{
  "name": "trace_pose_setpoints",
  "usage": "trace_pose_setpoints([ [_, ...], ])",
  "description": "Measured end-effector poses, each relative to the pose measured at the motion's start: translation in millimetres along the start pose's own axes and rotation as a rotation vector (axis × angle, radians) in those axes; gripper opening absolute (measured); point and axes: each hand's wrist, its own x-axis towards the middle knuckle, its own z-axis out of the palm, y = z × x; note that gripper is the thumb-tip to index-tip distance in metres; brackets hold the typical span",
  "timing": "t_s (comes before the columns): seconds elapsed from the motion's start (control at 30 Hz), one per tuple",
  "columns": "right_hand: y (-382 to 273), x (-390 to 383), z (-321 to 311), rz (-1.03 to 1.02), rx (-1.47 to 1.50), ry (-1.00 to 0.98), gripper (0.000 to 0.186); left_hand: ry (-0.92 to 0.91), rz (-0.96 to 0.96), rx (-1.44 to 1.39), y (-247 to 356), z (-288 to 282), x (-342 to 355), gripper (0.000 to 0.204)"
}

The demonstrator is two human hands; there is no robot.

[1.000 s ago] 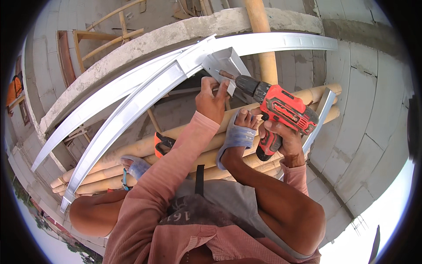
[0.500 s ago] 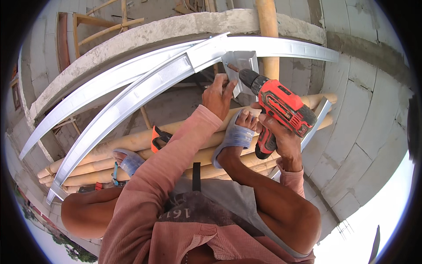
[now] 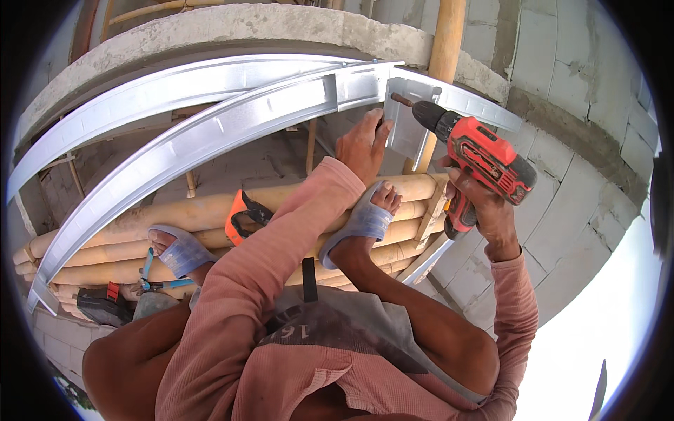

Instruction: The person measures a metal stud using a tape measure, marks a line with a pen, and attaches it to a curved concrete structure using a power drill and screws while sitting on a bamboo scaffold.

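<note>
My right hand (image 3: 484, 203) is wrapped round the grip of a red and black cordless drill (image 3: 491, 158). Its bit points up and left, the tip overlapping a short upright metal channel (image 3: 414, 126); contact cannot be told. Beside that channel's left edge, the thumb and fingers of my left hand (image 3: 361, 147) are pinched together, and whatever sits between them is too small to make out. Above the hand runs a curved galvanized metal channel (image 3: 203, 126), overlapping a second curved metal channel (image 3: 140, 91) behind it at the upper middle.
My sandalled feet rest on bamboo poles (image 3: 126, 217). An orange and black tool (image 3: 242, 216) lies between them, with blue-handled pliers (image 3: 147, 270) at the left. A curved concrete ledge (image 3: 210, 35) spans the back; an upright bamboo pole (image 3: 446, 42) crosses it. A block wall (image 3: 562, 175) stands right.
The drill has moved right, its bit drawn away from the upright channel's left side. My left hand has shifted slightly right in view, still by the channel's edge. The whole view has shifted.
</note>
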Motion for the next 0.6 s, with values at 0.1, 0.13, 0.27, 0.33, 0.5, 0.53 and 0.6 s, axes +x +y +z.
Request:
trace_pose_setpoints([
  [0.1,-12,2,15,0.148,0.307,0.039,0.030,0.023,-0.075,-0.068,-1,8,-3,0.039],
  [0.13,-13,3,17,0.182,0.389,0.050,0.035,0.012,-0.158,-0.108,1,12,-3,0.040],
  [0.27,-22,7,15,0.149,0.353,0.041,0.040,0.039,-0.186,-0.195,2,30,-1,0.042],
  [0.33,-25,12,15,0.136,0.301,0.017,0.041,0.073,-0.216,-0.214,4,35,3,0.050],
  [0.5,-17,24,11,0.092,0.277,-0.021,0.043,0.133,-0.161,-0.210,14,35,8,0.046],
  [0.53,-14,24,9,0.093,0.297,-0.020,0.043,0.178,-0.096,-0.197,14,35,8,0.044],
  [0.6,-11,26,9,0.099,0.305,-0.027,0.043,0.191,-0.101,-0.205,13,32,7,0.042],
])
